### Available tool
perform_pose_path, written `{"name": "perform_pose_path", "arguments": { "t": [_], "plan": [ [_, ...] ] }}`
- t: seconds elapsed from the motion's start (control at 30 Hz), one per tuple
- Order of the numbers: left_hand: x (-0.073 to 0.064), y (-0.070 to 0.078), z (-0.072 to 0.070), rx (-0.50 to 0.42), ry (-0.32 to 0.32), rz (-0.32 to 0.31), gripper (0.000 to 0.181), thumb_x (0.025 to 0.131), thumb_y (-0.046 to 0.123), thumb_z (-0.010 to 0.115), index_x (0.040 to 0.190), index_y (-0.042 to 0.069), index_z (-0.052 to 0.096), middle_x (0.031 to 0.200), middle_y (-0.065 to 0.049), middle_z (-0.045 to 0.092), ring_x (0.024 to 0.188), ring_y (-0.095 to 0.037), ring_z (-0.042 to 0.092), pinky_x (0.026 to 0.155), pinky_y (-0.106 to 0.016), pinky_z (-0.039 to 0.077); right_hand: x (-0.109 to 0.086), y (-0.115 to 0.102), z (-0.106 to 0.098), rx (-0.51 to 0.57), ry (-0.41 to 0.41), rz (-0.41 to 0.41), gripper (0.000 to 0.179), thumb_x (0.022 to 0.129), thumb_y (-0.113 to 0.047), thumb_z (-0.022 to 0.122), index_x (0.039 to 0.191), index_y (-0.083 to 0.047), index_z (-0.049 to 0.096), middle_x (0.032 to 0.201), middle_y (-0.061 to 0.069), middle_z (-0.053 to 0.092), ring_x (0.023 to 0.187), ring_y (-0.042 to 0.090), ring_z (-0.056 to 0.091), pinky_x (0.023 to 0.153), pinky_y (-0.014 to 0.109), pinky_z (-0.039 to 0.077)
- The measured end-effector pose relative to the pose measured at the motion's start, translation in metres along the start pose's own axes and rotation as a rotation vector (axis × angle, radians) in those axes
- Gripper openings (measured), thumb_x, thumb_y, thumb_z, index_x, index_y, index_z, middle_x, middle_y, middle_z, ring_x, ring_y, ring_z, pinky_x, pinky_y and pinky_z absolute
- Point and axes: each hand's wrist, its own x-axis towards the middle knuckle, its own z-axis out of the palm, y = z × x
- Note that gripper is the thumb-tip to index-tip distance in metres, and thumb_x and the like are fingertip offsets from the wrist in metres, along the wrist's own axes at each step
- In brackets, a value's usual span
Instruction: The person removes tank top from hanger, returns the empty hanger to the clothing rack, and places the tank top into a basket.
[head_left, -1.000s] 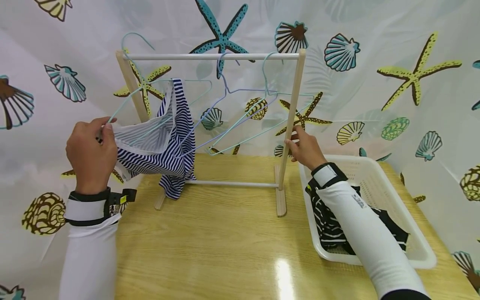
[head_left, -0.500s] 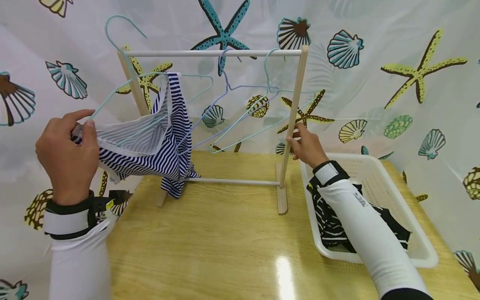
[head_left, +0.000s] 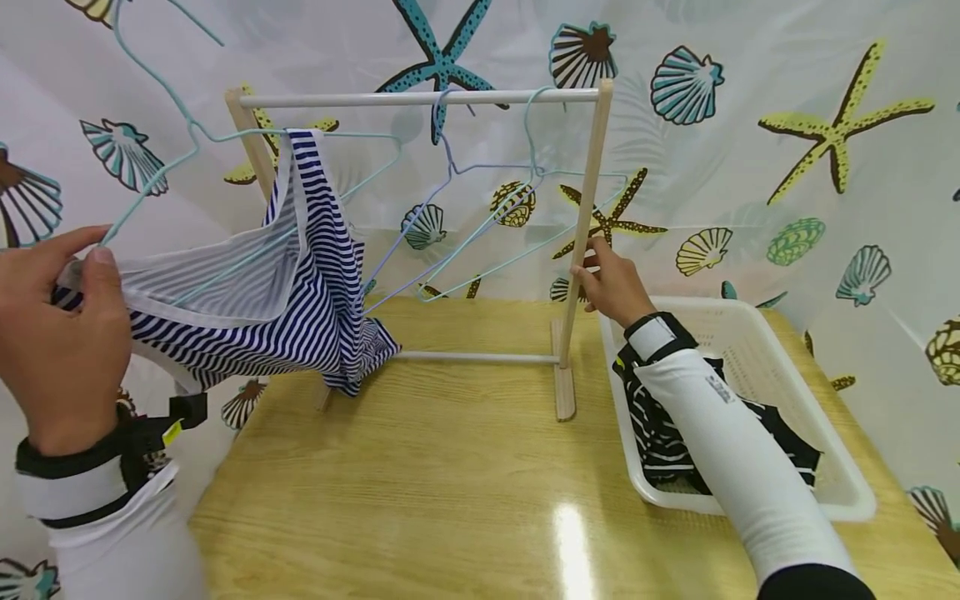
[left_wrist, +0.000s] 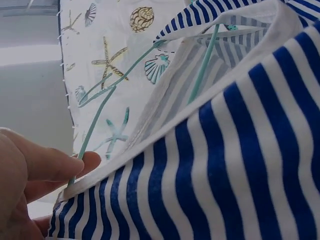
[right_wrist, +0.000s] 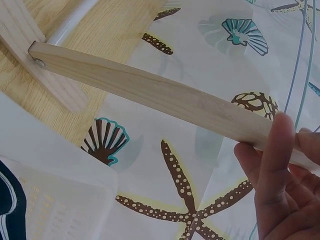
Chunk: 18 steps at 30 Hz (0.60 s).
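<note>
My left hand [head_left: 67, 325] pinches the left arm of a mint-green hanger [head_left: 161, 171] between thumb and fingers, at the garment's edge. On this hanger is a blue-and-white striped garment [head_left: 300, 333], stretched from the left hand toward the rack. The hanger's hook is in the air, off the rail, left of the rack. In the left wrist view the striped cloth [left_wrist: 215, 155] fills much of the frame, and the hanger runs into its neck opening. My right hand [head_left: 615, 282] holds the right wooden post [head_left: 585, 217] of the small clothes rack, with fingers and thumb around it.
On the rack's top rail [head_left: 337, 100] hang a lilac hanger [head_left: 447, 158] and another mint hanger [head_left: 529, 137]. A white basket [head_left: 738, 321] with black-and-white striped clothes [head_left: 667, 446] stands at the right of the wooden table [head_left: 420, 475]. A shell-patterned curtain [head_left: 720, 167] hangs behind.
My left hand has moved left and toward me, drawing the mint hanger and striped garment away from the rack. The right hand stays on the post.
</note>
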Motion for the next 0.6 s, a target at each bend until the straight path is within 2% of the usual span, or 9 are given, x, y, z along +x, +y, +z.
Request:
{"name": "perform_pose_path", "arguments": {
  "t": [0.1,0.23,0.3,0.37,0.4,0.47,0.53,0.57,0.6],
  "plan": [
    [-0.005,-0.004,-0.01,0.057,0.005,-0.067,0.039,0.101,0.04,0.041,0.131,0.027,0.062,0.131,-0.009,0.057,0.11,-0.026,0.055,0.092,-0.02,0.038,0.001,-0.002,0.002,0.003,-0.007,0.005,0.039,0.1,-0.017,0.054,0.134,-0.006,0.041,0.121,0.023,0.06,0.093,0.035,0.067,0.055,0.033,0.055],
    [-0.01,-0.013,-0.021,0.059,0.01,-0.095,0.037,0.101,0.045,0.039,0.131,0.037,0.059,0.133,-0.007,0.057,0.106,-0.026,0.059,0.095,-0.013,0.035,0.0,-0.003,0.003,0.004,-0.015,0.01,0.039,0.1,-0.016,0.054,0.135,-0.006,0.04,0.121,0.023,0.06,0.093,0.036,0.067,0.055,0.033,0.055],
    [-0.01,-0.019,-0.024,0.011,0.001,-0.075,0.036,0.102,0.044,0.039,0.132,0.039,0.057,0.132,-0.007,0.058,0.105,-0.014,0.058,0.1,-0.019,0.037,-0.001,-0.003,0.003,0.006,-0.016,0.016,0.039,0.1,-0.017,0.053,0.135,-0.006,0.04,0.122,0.023,0.059,0.094,0.037,0.067,0.055,0.033,0.055],
    [-0.009,-0.022,-0.027,-0.048,-0.024,-0.081,0.036,0.102,0.042,0.039,0.135,0.039,0.052,0.127,-0.002,0.06,0.1,-0.002,0.053,0.1,-0.021,0.037,-0.001,-0.003,0.002,0.006,-0.017,0.017,0.039,0.1,-0.017,0.053,0.135,-0.005,0.04,0.122,0.024,0.059,0.095,0.038,0.066,0.055,0.033,0.055],
    [-0.009,-0.023,-0.029,-0.073,-0.034,-0.068,0.036,0.102,0.041,0.039,0.136,0.038,0.052,0.127,-0.002,0.059,0.097,0.002,0.05,0.1,-0.021,0.037,-0.002,-0.002,0.001,0.005,-0.017,0.018,0.039,0.1,-0.018,0.053,0.135,-0.005,0.04,0.123,0.024,0.059,0.095,0.038,0.066,0.056,0.033,0.055],
    [-0.009,-0.023,-0.033,-0.099,-0.039,-0.032,0.035,0.103,0.037,0.04,0.134,0.032,0.056,0.117,0.009,0.059,0.092,0.01,0.042,0.1,-0.02,0.037,-0.002,-0.002,-0.001,0.004,-0.016,0.015,0.039,0.1,-0.018,0.053,0.134,-0.005,0.04,0.123,0.024,0.059,0.095,0.038,0.066,0.055,0.033,0.055],
    [-0.011,-0.02,-0.037,-0.117,-0.048,-0.021,0.036,0.103,0.034,0.041,0.133,0.023,0.058,0.112,0.022,0.05,0.09,0.012,0.04,0.1,-0.02,0.037,-0.001,-0.002,-0.002,-0.002,-0.014,0.008,0.039,0.1,-0.017,0.053,0.134,-0.004,0.04,0.123,0.025,0.059,0.095,0.039,0.066,0.055,0.033,0.055],
    [-0.012,-0.019,-0.039,-0.117,-0.048,-0.006,0.037,0.103,0.033,0.041,0.133,0.02,0.059,0.112,0.022,0.05,0.09,0.014,0.039,0.1,-0.02,0.036,0.0,-0.001,-0.002,-0.003,-0.013,0.007,0.039,0.1,-0.017,0.053,0.134,-0.005,0.04,0.123,0.025,0.059,0.095,0.039,0.066,0.055,0.033,0.055],
    [-0.012,-0.018,-0.04,-0.118,-0.044,0.013,0.038,0.103,0.031,0.042,0.134,0.016,0.058,0.109,0.027,0.044,0.089,0.014,0.038,0.1,-0.019,0.036,0.0,-0.001,-0.003,-0.004,-0.011,0.005,0.038,0.1,-0.017,0.053,0.134,-0.005,0.04,0.122,0.025,0.059,0.095,0.039,0.066,0.055,0.033,0.055]
  ]
}}
